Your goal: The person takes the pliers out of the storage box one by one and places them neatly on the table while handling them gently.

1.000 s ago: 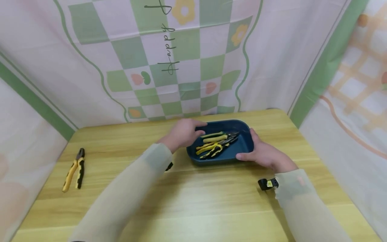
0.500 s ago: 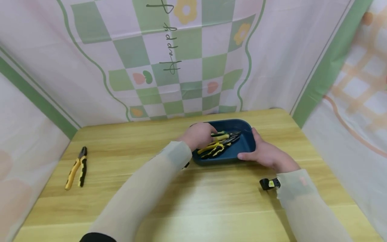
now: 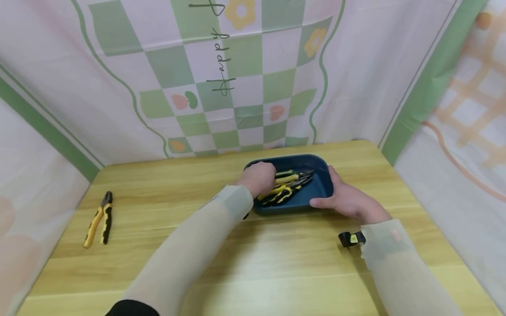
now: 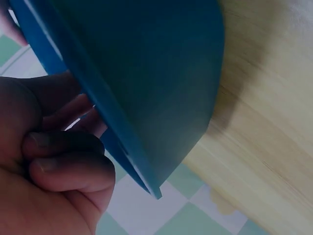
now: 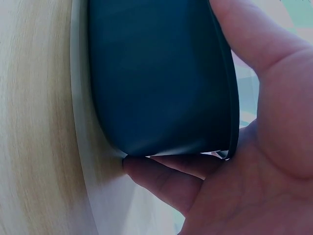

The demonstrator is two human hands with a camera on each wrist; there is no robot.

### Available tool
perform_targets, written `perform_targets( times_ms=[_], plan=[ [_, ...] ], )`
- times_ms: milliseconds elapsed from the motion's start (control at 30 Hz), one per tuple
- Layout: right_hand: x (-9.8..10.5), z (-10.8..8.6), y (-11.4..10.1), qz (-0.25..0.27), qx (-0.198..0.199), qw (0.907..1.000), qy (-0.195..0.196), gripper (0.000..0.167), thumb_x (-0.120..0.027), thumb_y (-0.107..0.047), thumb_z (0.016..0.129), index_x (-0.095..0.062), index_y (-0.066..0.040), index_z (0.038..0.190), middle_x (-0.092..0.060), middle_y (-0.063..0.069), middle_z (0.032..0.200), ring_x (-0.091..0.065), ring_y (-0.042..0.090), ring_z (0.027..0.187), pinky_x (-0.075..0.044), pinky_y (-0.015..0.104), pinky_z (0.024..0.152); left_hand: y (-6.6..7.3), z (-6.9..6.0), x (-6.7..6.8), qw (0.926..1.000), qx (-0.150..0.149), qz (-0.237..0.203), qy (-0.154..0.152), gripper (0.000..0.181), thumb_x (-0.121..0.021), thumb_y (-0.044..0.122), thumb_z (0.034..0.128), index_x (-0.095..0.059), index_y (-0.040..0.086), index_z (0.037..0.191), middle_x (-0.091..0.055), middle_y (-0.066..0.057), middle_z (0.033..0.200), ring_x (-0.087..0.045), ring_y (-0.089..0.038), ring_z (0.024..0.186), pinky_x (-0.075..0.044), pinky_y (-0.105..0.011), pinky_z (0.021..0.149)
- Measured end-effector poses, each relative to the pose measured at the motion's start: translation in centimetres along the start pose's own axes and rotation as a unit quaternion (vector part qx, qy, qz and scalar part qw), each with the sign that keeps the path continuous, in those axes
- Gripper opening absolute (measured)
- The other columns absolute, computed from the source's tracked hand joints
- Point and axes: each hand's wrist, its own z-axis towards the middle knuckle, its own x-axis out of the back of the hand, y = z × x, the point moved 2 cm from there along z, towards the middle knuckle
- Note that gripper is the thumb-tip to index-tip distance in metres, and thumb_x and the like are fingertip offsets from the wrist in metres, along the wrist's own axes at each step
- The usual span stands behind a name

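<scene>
A dark blue plastic tray (image 3: 318, 193) stands on the table, holding several pliers (image 3: 287, 193) with yellow, black and green handles. Over its left end my left hand (image 3: 258, 177) reaches in, fingers curled at the pliers' handle ends; those fingertips are hidden in the head view. In the left wrist view, two fingers of the left hand (image 4: 63, 161) are folded to the palm while others pass over the tray rim (image 4: 115, 117). My right hand (image 3: 349, 199) grips the tray's right end, thumb at the front wall. In the right wrist view, the right hand's fingers (image 5: 166, 181) wrap the tray's outer side.
One separate pair of pliers (image 3: 100, 219) with yellow and black handles lies on the wooden table (image 3: 276, 267), far to the left. A patterned curtain (image 3: 245, 87) hangs directly behind the table, with more cloth on both sides.
My left hand has moved right, from the tray's left rim into the tray, and its extended fingers have curled at the pliers. My right hand has stayed on the tray.
</scene>
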Motion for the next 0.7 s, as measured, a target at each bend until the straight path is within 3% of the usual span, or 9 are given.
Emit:
perform_targets(
  times_ms=[100,200,467,700],
  plan=[
    [-0.1,0.1,0.2,-0.001,-0.002,1.0,0.001,0.132,-0.076,-0.058,0.082,0.03,-0.021,0.151,0.008,0.03,0.16,-0.008,0.054,0.142,-0.014,0.067,0.109,-0.1,0.4,-0.1,0.9998,0.014,-0.009,-0.008,0.031,-0.049,0.014,0.1035,-0.057,0.014,0.073,-0.04,0.001,0.06,-0.038,-0.014,0.052,-0.039,-0.028,0.051],
    [-0.1,0.1,0.4,0.001,-0.001,1.0,0.002,0.132,-0.076,-0.058,0.082,0.03,-0.022,0.151,0.009,0.029,0.16,-0.007,0.054,0.142,-0.014,0.067,0.109,-0.1,0.8,-0.3,0.9995,0.026,-0.016,-0.012,0.035,-0.049,0.012,0.1026,-0.05,0.015,0.068,-0.028,0.002,0.057,-0.029,-0.014,0.049,-0.033,-0.029,0.047],
    [-0.1,0.0,0.2,0.009,0.001,1.0,0.001,0.131,-0.077,-0.056,0.083,0.03,-0.021,0.152,0.011,0.028,0.16,-0.003,0.052,0.143,-0.011,0.066,0.11,0.1,1.7,-0.8,0.9988,0.041,-0.02,-0.015,0.036,-0.049,0.012,0.1024,-0.048,0.016,0.067,-0.027,0.002,0.057,-0.028,-0.014,0.049,-0.031,-0.03,0.046],
    [0.0,-0.1,0.2,0.007,0.0,1.0,0.003,0.134,-0.076,-0.061,0.08,0.03,-0.021,0.151,0.011,0.027,0.161,-0.005,0.052,0.143,-0.013,0.066,0.11,0.1,1.0,-0.2,0.9985,0.016,-0.026,-0.046,0.043,-0.048,0.01,0.1018,-0.039,0.017,0.061,-0.024,0.002,0.057,-0.024,-0.014,0.049,-0.03,-0.029,0.048]
  ],
)
